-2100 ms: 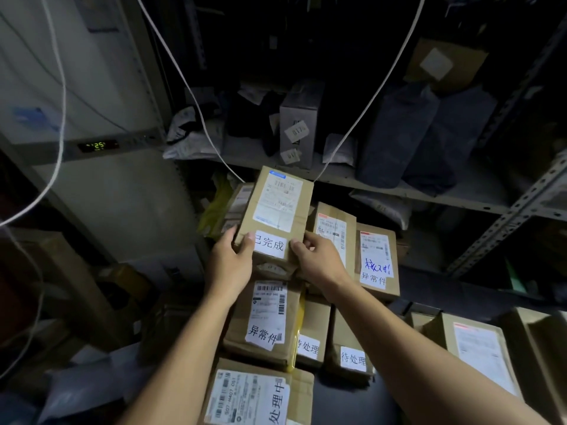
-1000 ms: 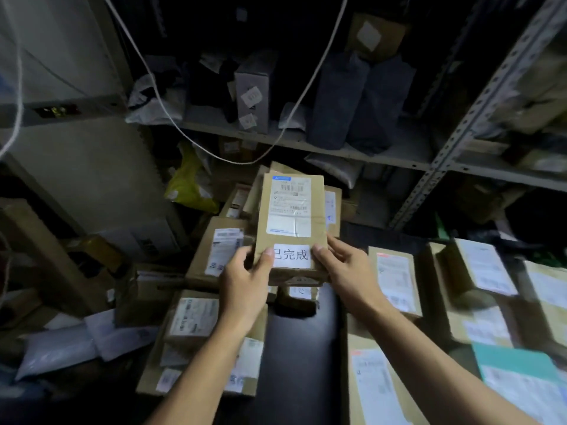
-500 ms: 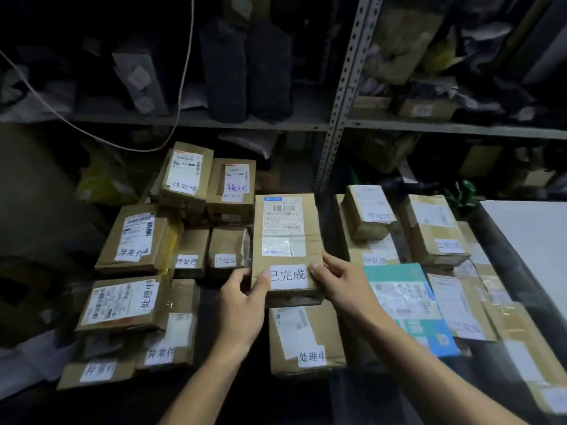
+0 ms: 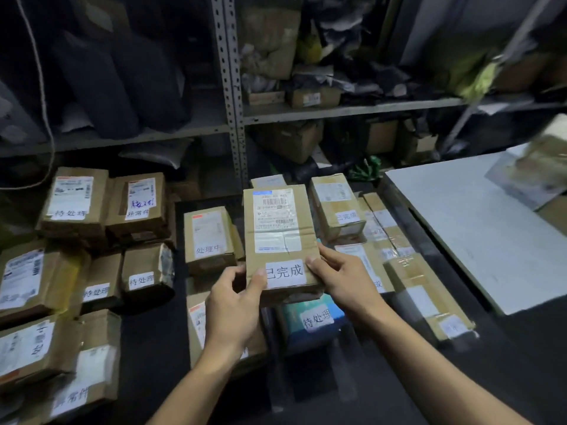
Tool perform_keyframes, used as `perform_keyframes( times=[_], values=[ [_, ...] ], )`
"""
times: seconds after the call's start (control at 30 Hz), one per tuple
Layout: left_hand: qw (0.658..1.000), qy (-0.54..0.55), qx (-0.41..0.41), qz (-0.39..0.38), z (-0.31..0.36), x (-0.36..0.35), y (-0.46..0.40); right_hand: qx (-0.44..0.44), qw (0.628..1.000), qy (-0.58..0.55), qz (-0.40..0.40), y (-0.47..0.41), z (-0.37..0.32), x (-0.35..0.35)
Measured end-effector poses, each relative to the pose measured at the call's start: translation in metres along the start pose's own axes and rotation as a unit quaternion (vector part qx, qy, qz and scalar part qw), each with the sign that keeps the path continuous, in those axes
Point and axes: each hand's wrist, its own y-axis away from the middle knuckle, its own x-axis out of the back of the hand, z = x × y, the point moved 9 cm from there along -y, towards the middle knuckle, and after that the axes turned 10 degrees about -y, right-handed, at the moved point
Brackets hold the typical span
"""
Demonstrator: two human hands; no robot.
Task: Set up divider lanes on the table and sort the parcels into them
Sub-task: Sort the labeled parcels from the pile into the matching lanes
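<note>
I hold a flat brown cardboard parcel point(image 4: 277, 237) with a shipping label and a white sticker reading 已完成, lifted above the dark table point(image 4: 153, 342). My left hand point(image 4: 233, 305) grips its lower left corner, thumb on top. My right hand point(image 4: 340, 277) grips its lower right corner. Under it lie other labelled parcels: a brown box marked 处理中 point(image 4: 208, 237), a blue parcel marked 待处理 point(image 4: 313, 323), and a brown box marked 已完成 point(image 4: 336, 204) to the right.
Several brown parcels point(image 4: 76, 200) are piled on the left of the table. More boxes point(image 4: 423, 286) lie in a row on the right, beside a white board point(image 4: 478, 228). Metal shelving point(image 4: 233, 96) full of bags and boxes stands behind.
The view has swung to the right while both hands carried the parcel along, from over the left pile to over the middle group. The grip on it is the same.
</note>
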Motion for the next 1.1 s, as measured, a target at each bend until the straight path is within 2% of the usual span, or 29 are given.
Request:
perform_keyframes(
  times=[0.4,0.57,0.8,0.97,1.1],
  values=[
    [0.992,-0.056,0.012,-0.111,0.062,-0.132,0.01,-0.04,0.995,0.008,0.089,-0.002,-0.014,0.148],
    [0.979,-0.144,0.019,-0.142,0.061,-0.166,0.011,-0.072,0.992,0.0,0.102,-0.004,0.004,0.177],
    [0.928,-0.291,-0.005,-0.23,0.058,-0.204,0.004,-0.144,0.985,0.011,0.093,-0.007,0.041,0.208],
    [0.888,-0.386,-0.036,-0.248,0.06,-0.222,-0.001,-0.162,0.984,0.006,0.077,-0.018,0.063,0.213],
    [0.875,-0.415,-0.057,-0.242,0.064,-0.229,-0.002,-0.155,0.984,0.007,0.082,-0.027,0.077,0.218]
  ],
)
